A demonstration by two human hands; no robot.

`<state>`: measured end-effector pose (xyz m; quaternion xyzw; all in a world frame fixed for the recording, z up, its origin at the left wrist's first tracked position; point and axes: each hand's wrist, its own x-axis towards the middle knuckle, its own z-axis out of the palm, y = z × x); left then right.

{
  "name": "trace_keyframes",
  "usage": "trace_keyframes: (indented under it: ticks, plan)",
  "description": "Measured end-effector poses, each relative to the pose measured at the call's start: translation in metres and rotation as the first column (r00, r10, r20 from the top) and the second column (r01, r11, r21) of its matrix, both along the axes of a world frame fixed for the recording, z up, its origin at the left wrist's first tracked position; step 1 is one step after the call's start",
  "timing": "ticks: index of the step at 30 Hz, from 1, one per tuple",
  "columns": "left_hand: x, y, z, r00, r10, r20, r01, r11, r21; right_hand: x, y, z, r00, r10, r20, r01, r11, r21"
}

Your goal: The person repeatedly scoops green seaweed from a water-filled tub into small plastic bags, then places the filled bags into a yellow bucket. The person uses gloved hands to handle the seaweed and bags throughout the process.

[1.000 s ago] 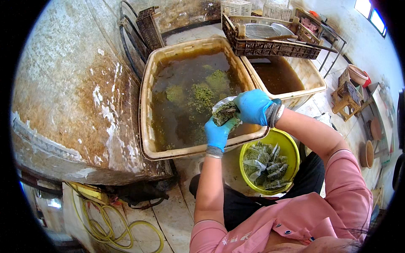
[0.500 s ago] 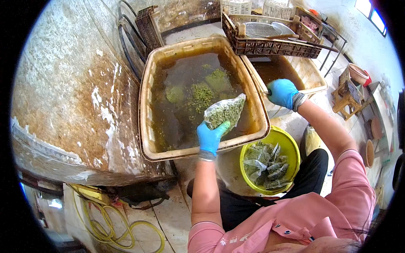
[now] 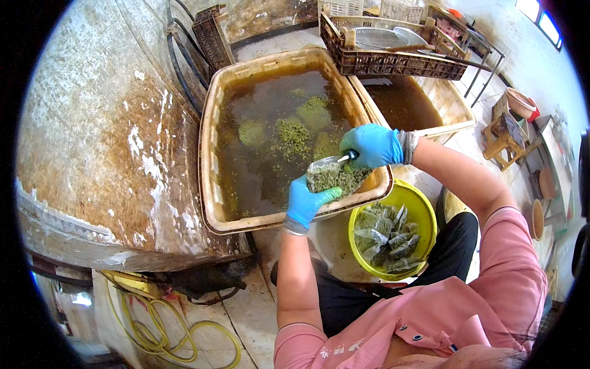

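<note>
My left hand (image 3: 307, 200), in a blue glove, grips a clear plastic bag of green plant bits (image 3: 337, 179) above the near right rim of a big pale tub (image 3: 211, 154). Against the bag's upper edge, my gloved right hand (image 3: 377, 146) closes around a small dark-handled tool with a pale tip (image 3: 348, 156); whether it is a blade I cannot tell. Brown water fills the tub, and green plant clumps (image 3: 292, 135) lie in it. Below my hands, a yellow-green bucket (image 3: 429, 216) contains several similar filled bags (image 3: 393, 237).
A second tub (image 3: 456, 109) of brown liquid adjoins the first. Across it rests a brown crate (image 3: 399, 66) with a mesh sieve (image 3: 378, 38). A stained wall block (image 3: 117, 160) rises at left, with a coiled yellow hose (image 3: 144, 329) below. A wooden stool (image 3: 507, 138) stands right.
My right hand has moved left from the second tub's edge to the bag, bringing the small tool to its top. My left hand has lowered slightly and the bag has tilted flatter.
</note>
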<state>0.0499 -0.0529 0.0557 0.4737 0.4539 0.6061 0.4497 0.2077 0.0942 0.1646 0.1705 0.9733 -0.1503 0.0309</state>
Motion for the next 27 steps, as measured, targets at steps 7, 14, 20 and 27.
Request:
trace_keyframes:
  ticks: [7,14,20,27]
  plan:
    - [-0.004,-0.006,-0.002,0.997,-0.066,-0.038,0.062,0.995,-0.084,0.004,0.002,-0.004,0.999,-0.030,-0.026,0.022,0.965,-0.261]
    - [0.006,-0.004,0.009,0.991,-0.071,0.112,0.077,0.995,-0.056,-0.005,0.008,-0.012,0.984,-0.174,-0.036,0.177,0.976,0.128]
    - [-0.010,0.016,-0.016,0.965,0.200,-0.168,-0.206,0.979,-0.015,-0.011,0.017,0.000,0.950,-0.312,-0.019,0.294,0.910,-0.292]
    - [0.008,0.020,-0.011,0.809,0.086,0.582,0.035,0.980,-0.194,-0.022,0.006,-0.014,0.802,-0.584,-0.124,0.432,0.711,-0.556]
